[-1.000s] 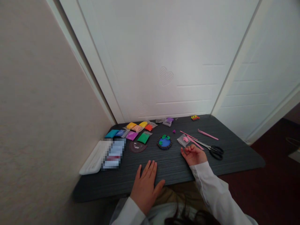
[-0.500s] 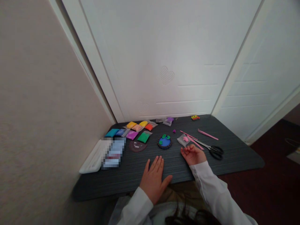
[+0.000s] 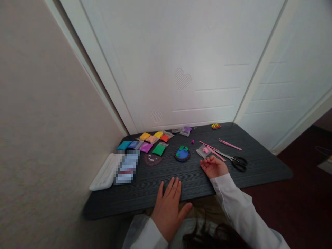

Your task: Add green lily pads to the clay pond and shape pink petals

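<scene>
My left hand point(image 3: 169, 208) lies palm down at the front edge of the dark table, its fingers spread; whatever is under the palm is hidden. My right hand point(image 3: 214, 167) rests to the right, palm partly turned up and fingers loosely bent, with nothing visible in it. Just beyond its fingers is a clear bag point(image 3: 201, 151) with a pink clay lump point(image 3: 205, 149). Between and beyond the hands sits a round blue clay pond point(image 3: 182, 154) with a brown rim and green leaf shapes. A small purple clay piece point(image 3: 192, 141) lies behind it.
Scissors point(image 3: 237, 162), pink tools point(image 3: 216, 154) and pink tweezers point(image 3: 230, 144) lie at the right. Coloured clay packets point(image 3: 158, 148) fill the back left, near a patterned disc point(image 3: 153, 159) and a white tray point(image 3: 103, 174). A yellow-red piece point(image 3: 215, 126) is at the back, before white panels.
My left hand has slid slightly back toward me, still flat. My right hand keeps its loosely bent pose. The view has tilted a little.
</scene>
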`<state>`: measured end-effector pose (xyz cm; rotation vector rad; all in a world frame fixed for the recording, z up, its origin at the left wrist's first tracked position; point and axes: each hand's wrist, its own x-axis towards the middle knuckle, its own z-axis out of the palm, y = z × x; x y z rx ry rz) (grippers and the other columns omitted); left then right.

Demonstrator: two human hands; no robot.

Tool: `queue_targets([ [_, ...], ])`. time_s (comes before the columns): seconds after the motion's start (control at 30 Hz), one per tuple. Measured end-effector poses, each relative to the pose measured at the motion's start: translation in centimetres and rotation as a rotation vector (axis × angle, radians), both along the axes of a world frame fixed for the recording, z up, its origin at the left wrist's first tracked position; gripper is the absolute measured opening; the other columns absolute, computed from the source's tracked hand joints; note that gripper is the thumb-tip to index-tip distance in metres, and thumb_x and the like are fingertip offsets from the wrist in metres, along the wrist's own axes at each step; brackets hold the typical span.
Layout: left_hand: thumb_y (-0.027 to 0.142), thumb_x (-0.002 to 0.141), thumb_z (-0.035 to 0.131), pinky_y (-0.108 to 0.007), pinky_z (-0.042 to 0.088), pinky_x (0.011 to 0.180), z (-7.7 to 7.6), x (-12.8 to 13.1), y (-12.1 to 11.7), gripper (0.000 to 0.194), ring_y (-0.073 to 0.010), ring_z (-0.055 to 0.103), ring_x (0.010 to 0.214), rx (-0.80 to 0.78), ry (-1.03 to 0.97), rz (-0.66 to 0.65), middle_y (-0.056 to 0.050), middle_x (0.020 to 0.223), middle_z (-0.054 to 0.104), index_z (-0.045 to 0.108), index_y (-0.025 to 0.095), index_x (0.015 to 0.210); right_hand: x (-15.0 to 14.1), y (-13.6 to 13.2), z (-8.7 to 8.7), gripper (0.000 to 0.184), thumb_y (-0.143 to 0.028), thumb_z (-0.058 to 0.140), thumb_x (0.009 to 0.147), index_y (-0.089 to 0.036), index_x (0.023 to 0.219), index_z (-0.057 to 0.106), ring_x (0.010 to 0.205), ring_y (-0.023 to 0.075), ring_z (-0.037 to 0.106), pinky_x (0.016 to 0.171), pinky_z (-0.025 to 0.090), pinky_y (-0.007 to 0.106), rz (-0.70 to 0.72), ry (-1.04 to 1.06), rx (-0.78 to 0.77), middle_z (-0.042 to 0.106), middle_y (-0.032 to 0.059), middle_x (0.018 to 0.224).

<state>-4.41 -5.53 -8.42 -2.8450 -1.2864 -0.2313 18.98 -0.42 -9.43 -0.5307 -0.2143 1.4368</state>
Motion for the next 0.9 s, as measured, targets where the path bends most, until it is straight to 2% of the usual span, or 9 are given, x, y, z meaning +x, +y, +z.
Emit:
queue_targets([
  [0.07,0.051,0.083,0.022,-0.047,0.019,0.102,0.0,0.7,0.3,0.060,-0.0216,0.023,0.127,-0.002,-0.006,-0.038,-0.005,0.138,0.029,0.025,0.017,0.131,0.0,0.0,0.0,0.013,-0.005,0.051,0.052,-0.018,0.050,0.052,0.055,0.0089,0.055,0.075,0.046,0.031,0.005,-0.003,0.003,0.056,-0.0042,0.051],
  [0.17,0.051,0.083,0.023,-0.047,0.020,0.101,0.0,0.8,1.2,0.059,-0.0216,0.024,0.126,0.015,-0.013,0.006,-0.005,0.137,0.030,0.027,0.016,0.131,0.1,0.0,-0.1,0.013,-0.005,0.052,0.050,-0.018,0.050,0.052,0.055,0.0087,0.055,0.075,0.046,0.030,0.014,-0.008,0.004,0.056,-0.0042,0.050],
  [0.33,0.049,0.083,0.024,-0.048,0.021,0.101,-0.4,-1.3,1.6,0.058,-0.0234,0.024,0.126,0.039,0.007,0.106,-0.005,0.135,0.034,0.031,0.015,0.129,0.0,0.0,0.0,0.013,-0.005,0.052,0.051,-0.018,0.050,0.053,0.055,0.0083,0.055,0.074,0.046,0.030,0.005,-0.005,-0.001,0.057,-0.0042,0.051],
  [0.5,0.049,0.082,0.028,-0.050,0.020,0.100,-0.2,-2.8,0.6,0.054,-0.0259,0.022,0.127,0.050,0.027,0.121,-0.004,0.136,0.032,0.034,0.020,0.128,0.0,-0.1,0.2,0.014,-0.005,0.052,0.052,-0.018,0.051,0.053,0.054,0.0079,0.055,0.073,0.047,0.030,0.001,0.001,-0.011,0.057,-0.0039,0.051],
  [0.7,0.049,0.082,0.030,-0.051,0.020,0.099,0.2,-2.0,0.3,0.051,-0.0266,0.021,0.127,0.049,0.015,0.069,-0.005,0.137,0.030,0.036,0.025,0.127,0.0,0.0,0.2,0.013,-0.005,0.053,0.051,-0.018,0.051,0.053,0.054,0.0082,0.055,0.072,0.046,0.030,0.002,-0.010,-0.009,0.056,-0.0035,0.051],
  [0.9,0.050,0.082,0.028,-0.051,0.022,0.099,-0.6,-1.3,0.5,0.055,-0.0255,0.022,0.127,0.035,-0.009,0.116,-0.004,0.137,0.031,0.029,0.024,0.130,-0.1,0.1,0.1,0.013,-0.005,0.052,0.050,-0.018,0.050,0.053,0.054,0.0084,0.054,0.070,0.046,0.029,0.003,-0.023,-0.012,0.055,-0.0038,0.050],
])
